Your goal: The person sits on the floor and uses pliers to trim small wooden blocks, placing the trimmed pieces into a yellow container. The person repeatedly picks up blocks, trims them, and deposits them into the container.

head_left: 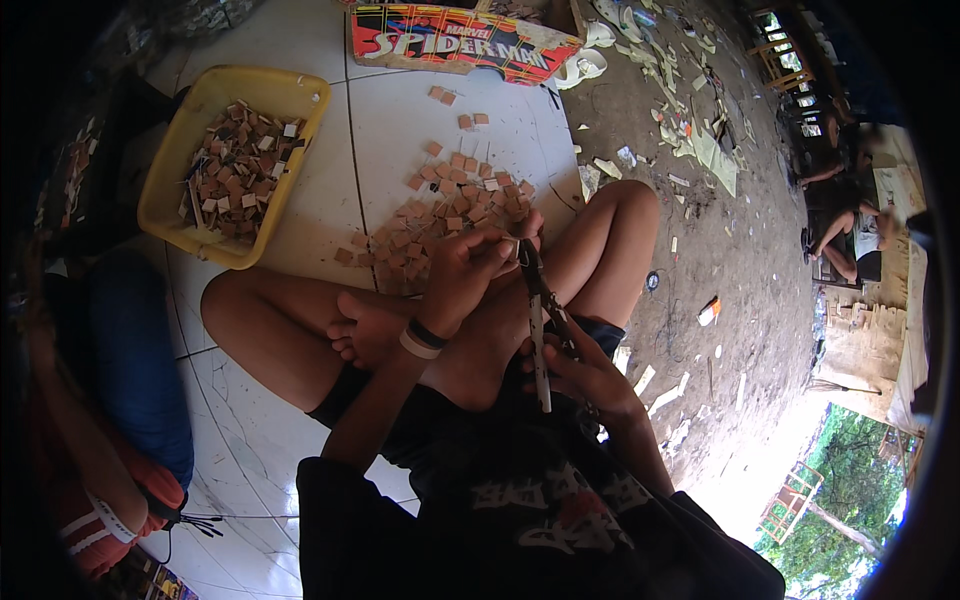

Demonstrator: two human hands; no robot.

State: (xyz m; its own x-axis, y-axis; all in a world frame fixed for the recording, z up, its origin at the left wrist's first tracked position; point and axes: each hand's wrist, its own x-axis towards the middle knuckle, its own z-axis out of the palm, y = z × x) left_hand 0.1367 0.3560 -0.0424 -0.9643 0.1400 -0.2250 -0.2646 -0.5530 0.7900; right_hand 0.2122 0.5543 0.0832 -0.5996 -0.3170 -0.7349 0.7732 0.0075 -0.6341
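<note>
My right hand wraps round the handles of long pincers, dark at the head with worn, whitish handles. Their head points away from me, up by my left fingertips. Wearing a dark band and a pale band at the wrist, my left hand is closed in a pinch by the pincers' head. A small pale bit shows at those fingertips, too small to name. Just beyond my hands, many small square brown tiles lie in a loose heap on the floor, some with thin wire-like strands among them.
A yellow plastic basin of similar pieces stands at left. Beyond the heap is a box with a red printed side. White floor tiles meet littered bare ground on the right. Another person sits close on my left; others are far right.
</note>
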